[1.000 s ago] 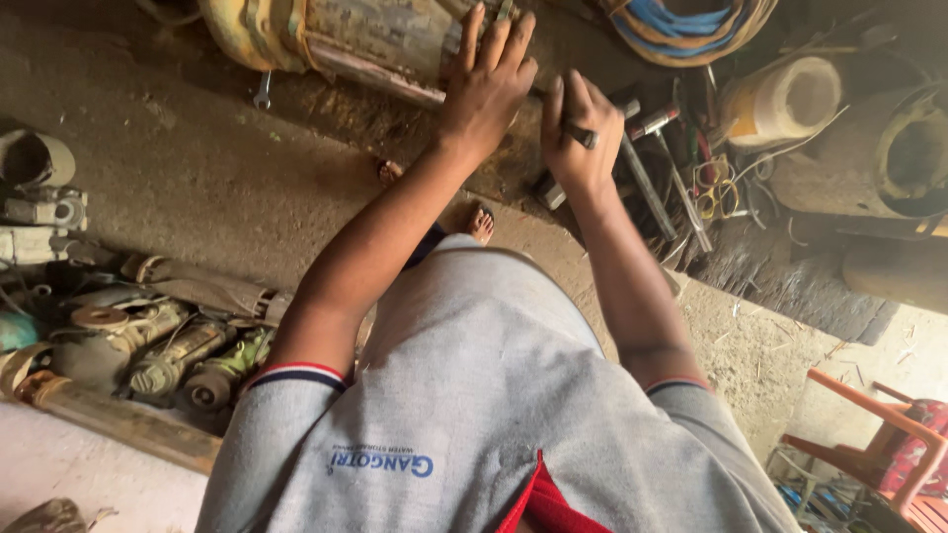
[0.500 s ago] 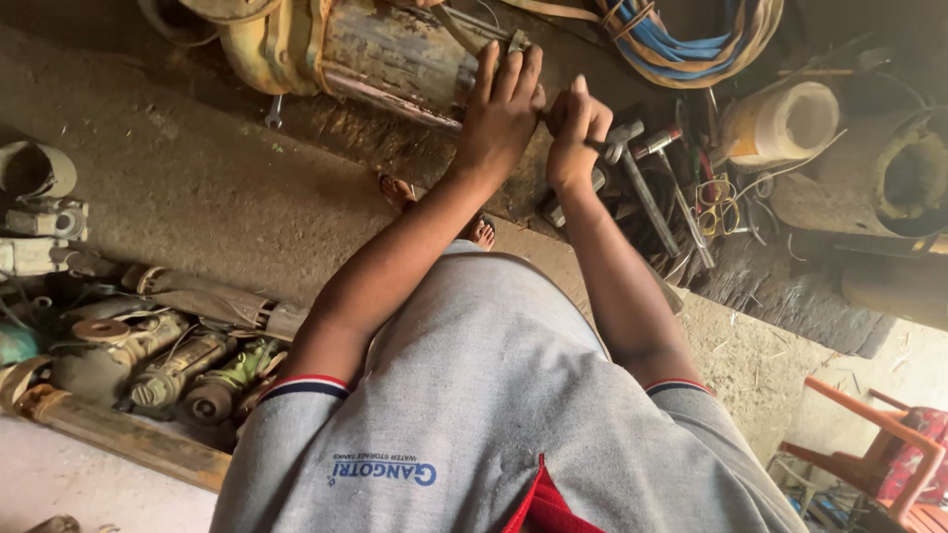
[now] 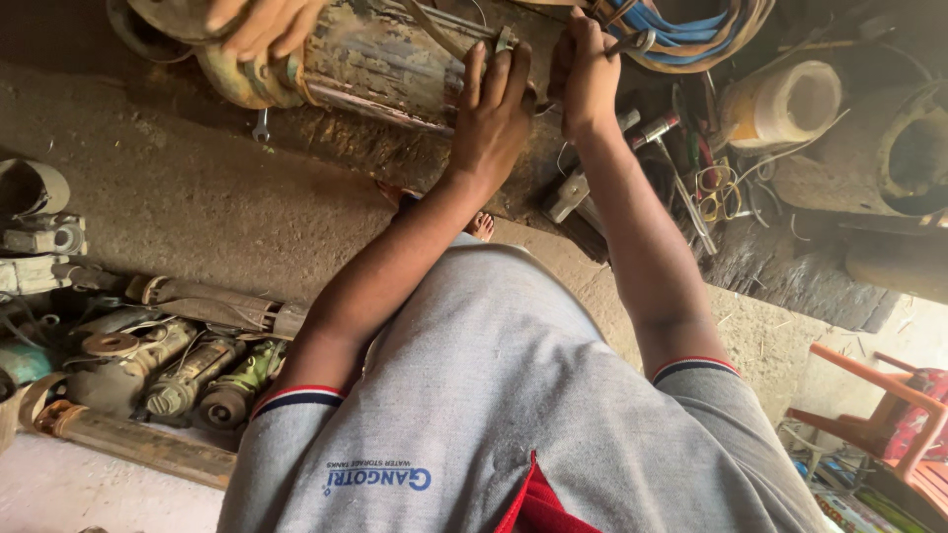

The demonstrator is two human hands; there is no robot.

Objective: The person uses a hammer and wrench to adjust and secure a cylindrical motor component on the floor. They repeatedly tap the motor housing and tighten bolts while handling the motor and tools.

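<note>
Left hand (image 3: 491,109) laid flat, fingers extended, on rusty motor cylinder (image 3: 385,61), right hand (image 3: 589,74) at three o'clock clenched around a spanner (image 3: 635,42), another person's hand (image 3: 259,20) rested at ten o'clock

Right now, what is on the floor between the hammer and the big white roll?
Head view: a clutter of hand tools and loose wires lies between the hammer and the white roll.
</note>
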